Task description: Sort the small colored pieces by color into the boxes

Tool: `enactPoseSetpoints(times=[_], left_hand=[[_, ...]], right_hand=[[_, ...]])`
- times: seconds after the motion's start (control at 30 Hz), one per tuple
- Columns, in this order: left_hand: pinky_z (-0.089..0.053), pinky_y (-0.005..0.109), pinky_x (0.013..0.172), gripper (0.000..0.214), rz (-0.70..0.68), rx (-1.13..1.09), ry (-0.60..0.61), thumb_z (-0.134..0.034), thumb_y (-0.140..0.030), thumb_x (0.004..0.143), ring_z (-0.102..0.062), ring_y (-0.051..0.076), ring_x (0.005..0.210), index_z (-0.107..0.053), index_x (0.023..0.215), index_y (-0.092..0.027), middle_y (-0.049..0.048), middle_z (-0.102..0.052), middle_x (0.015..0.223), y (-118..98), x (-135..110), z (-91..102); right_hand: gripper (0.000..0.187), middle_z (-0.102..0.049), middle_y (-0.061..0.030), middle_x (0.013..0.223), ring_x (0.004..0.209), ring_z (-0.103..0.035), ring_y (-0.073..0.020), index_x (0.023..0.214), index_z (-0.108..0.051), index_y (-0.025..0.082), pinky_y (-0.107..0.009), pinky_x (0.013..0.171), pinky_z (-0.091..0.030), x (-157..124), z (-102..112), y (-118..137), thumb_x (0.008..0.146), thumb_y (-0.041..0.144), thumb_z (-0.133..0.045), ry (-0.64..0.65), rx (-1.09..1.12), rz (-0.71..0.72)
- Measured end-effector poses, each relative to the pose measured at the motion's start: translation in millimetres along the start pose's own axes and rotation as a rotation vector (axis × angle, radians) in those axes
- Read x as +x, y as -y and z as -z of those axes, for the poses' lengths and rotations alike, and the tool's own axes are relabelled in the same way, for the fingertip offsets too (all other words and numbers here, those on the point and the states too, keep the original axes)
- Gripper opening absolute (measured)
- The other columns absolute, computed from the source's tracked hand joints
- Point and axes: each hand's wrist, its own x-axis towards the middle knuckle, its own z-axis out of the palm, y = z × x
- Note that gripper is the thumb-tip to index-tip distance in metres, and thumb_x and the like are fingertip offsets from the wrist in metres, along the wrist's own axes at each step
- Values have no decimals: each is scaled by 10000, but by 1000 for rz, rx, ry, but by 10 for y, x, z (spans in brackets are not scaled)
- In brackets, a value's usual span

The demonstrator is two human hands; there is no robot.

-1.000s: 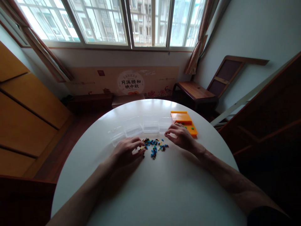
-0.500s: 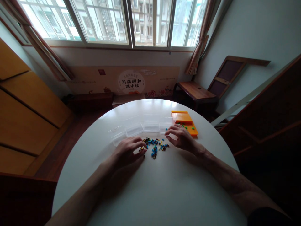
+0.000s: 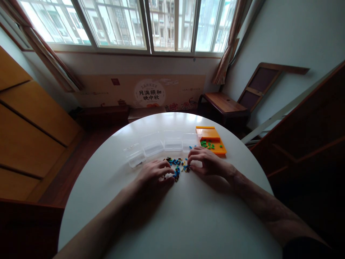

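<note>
Brick pile [image 3: 178,166] may scatter
Left hand [image 3: 156,174] and right hand [image 3: 207,162] touch it, grips unclear; a shove could spread bricks.

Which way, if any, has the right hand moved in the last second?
Yes. The right hand has drawn back from the orange tray, toward the person and slightly left; it now touches the pile of small coloured pieces.
</note>
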Motion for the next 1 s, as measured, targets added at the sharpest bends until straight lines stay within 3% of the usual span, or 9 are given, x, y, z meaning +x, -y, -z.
enactPoseSetpoints(times=[0.47, 0.77, 0.87, 1.0], left_hand=[[-553, 310, 779, 177, -10, -12, 27, -640, -293, 1079, -731, 190, 872, -813, 1047, -285, 42, -796, 1036, 67, -9, -43], [-549, 290, 785, 166, -31, 12, -12, -638, -261, 1079, -723, 174, 871, -784, 1003, -245, 48, -786, 1032, 31, 0, -2], [-564, 315, 816, 131, -31, 24, -35, -672, -305, 1070, -741, 192, 917, -794, 1069, -258, 48, -790, 1071, 3, 8, -3], [-570, 325, 834, 148, -24, 6, -33, -705, -366, 1065, -750, 189, 918, -811, 1132, -287, 37, -798, 1082, 10, 21, -42]], right_hand=[[81, -804, -43, 1116, 1017, -703, -237, 1035, -781, 282, -404, 965, -564, 5, -79, -59, 1027, 224, -724, -79, -15, 32], [112, -802, -53, 970, 940, -711, -266, 1071, -786, 256, -444, 951, -552, -7, -174, -273, 1079, 296, -682, -456, -185, -226], [143, -790, -62, 962, 932, -718, -280, 1160, -775, 243, -447, 923, -560, -13, -200, -307, 1071, 290, -673, -490, -211, -291], [158, -807, -69, 1079, 997, -729, -289, 1177, -750, 239, -470, 996, -546, -4, -206, -267, 1042, 240, -668, -472, -205, -284]])
